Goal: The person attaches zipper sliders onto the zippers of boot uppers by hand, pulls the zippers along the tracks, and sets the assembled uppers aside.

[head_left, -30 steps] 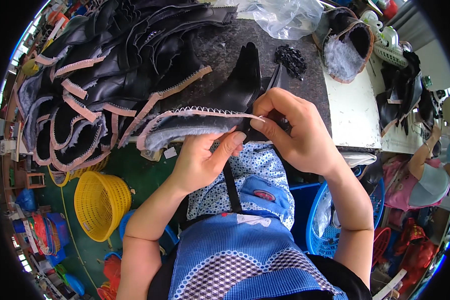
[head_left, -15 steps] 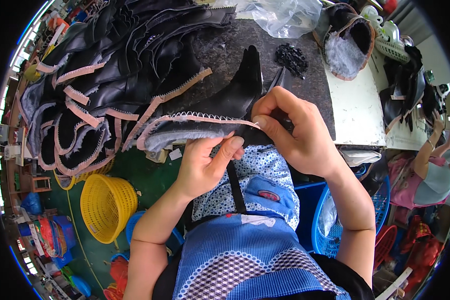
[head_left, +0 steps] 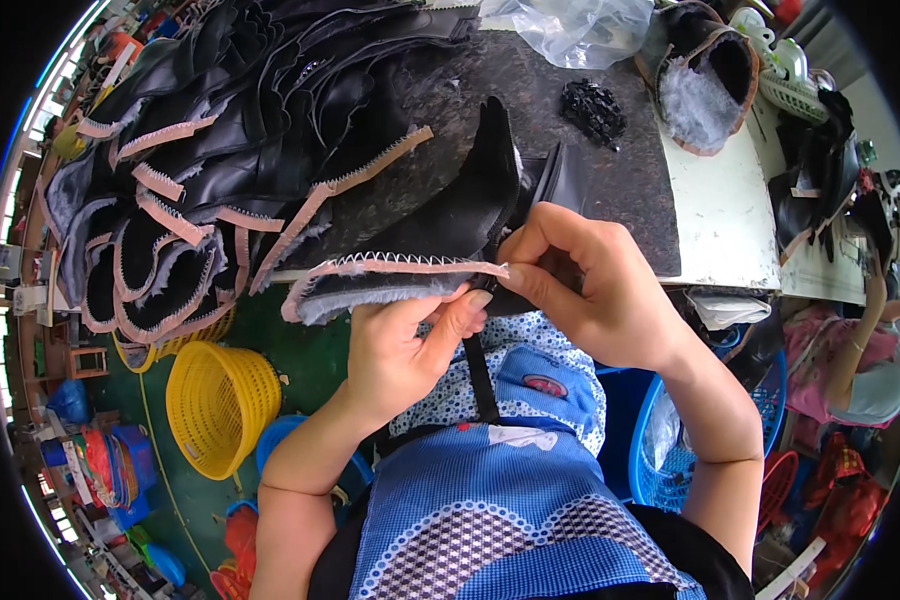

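A black boot upper (head_left: pixel 440 215) with grey fleece lining lies partly on the table, its near edge hanging over the front. Along that edge runs a pinkish strip (head_left: pixel 400 266) with white zigzag stitching. My left hand (head_left: pixel 405 345) is closed on the edge from below, thumb and fingers pinching its underside near the middle. At the strip's right end, my right hand (head_left: pixel 590 285) pinches the edge between thumb and curled fingers. Whether anything small is in that pinch is hidden. Black flaps of the upper (head_left: pixel 560 175) stand up behind the right hand.
Many similar boot uppers (head_left: pixel 200 170) are heaped at the left. A small black pile (head_left: pixel 592 112), a clear plastic bag (head_left: pixel 580 30) and a fleece-lined boot piece (head_left: pixel 705 95) lie farther back. Yellow basket (head_left: pixel 220 410) and blue basket (head_left: pixel 660 440) stand below; a co-worker (head_left: pixel 850 360) is at the right.
Both hands and the boot upper have come slightly lower and nearer to me. The stitched edge lies flatter, and both hands keep their grip. The whole view has shifted a little.
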Demonstrator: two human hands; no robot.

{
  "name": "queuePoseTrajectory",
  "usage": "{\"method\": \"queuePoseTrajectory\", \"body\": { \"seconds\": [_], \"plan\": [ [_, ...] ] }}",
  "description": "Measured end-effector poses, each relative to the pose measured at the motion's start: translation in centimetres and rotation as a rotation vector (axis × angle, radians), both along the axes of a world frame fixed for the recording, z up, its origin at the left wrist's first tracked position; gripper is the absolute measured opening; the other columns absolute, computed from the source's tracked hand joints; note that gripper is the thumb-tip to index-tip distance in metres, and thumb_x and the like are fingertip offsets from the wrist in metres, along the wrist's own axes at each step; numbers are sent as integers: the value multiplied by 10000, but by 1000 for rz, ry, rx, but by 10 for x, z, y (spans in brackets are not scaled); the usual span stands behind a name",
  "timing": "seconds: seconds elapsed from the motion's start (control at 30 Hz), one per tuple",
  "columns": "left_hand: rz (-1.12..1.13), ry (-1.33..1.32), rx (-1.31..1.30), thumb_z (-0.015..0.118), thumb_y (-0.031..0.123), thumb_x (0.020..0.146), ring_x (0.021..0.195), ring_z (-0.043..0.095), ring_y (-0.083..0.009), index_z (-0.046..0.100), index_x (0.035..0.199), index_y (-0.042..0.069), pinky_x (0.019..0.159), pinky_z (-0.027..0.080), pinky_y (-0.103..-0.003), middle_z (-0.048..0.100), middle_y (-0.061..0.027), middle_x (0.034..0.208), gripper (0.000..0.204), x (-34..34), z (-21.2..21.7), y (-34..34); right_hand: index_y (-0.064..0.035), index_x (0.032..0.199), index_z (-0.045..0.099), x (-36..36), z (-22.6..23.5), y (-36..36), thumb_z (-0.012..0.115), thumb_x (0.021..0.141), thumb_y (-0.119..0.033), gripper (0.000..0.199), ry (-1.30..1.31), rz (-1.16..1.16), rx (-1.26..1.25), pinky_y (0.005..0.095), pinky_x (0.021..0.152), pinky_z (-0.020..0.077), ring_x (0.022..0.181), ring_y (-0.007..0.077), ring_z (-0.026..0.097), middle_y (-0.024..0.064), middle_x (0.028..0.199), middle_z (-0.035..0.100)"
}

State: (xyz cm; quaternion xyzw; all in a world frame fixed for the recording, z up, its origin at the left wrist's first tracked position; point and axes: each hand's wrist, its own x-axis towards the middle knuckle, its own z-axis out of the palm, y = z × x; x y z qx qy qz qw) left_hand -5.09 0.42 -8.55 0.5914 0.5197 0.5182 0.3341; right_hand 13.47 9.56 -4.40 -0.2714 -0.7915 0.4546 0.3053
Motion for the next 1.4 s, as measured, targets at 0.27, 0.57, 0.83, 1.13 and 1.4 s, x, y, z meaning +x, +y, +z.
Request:
{"method": "queuePoseTrajectory", "body": {
  "seconds": [0.27, 0.57, 0.83, 1.13, 1.4],
  "plan": [
    [-133, -306, -195, 634, 125, 948, 763, 690, -136, 665, 1099, -42, 683, 569, -243, 704, -97, 865, 228, -2, -1, -11, 29, 851, 554, 1, -3, -4, 624, 908, -22, 104, 65, 132, -428, 241, 519, 503, 615, 99, 644, 66, 694, 635],
    [-215, -273, -236, 607, 163, 971, 763, 648, -94, 646, 1163, -11, 705, 548, -236, 679, -54, 869, 262, -2, -1, -10, 34, 853, 532, 4, -4, -8, 608, 896, 7, 92, 87, 66, -255, 274, 549, 525, 628, 159, 686, 106, 702, 643],
    [-215, -255, -178, 599, 140, 974, 773, 650, -91, 644, 1171, -9, 715, 548, -232, 680, -48, 867, 251, -4, -6, -9, 35, 880, 523, 6, -2, -9, 602, 902, 9, 87, 135, 8, -355, 288, 588, 548, 689, 179, 705, 116, 736, 645],
    [-133, -263, -171, 664, 119, 930, 874, 666, -129, 702, 1047, -25, 782, 534, -256, 717, -77, 955, 189, 7, -4, -12, 44, 892, 519, 5, -13, -21, 592, 903, 41, 74, 73, 2, -78, 279, 640, 572, 787, 171, 680, 131, 908, 628],
    [-444, 128, 56, 622, 84, 932, 1121, 596, -239, 567, 1233, -49, 965, 471, -360, 605, -176, 1228, 334, 5, -14, -6, -19, 882, 542, 43, -4, 17, 659, 856, -26, 120, -243, -327, 409, 321, 591, 514, 680, 214, 655, 104, 909, 674]
  ]
}}
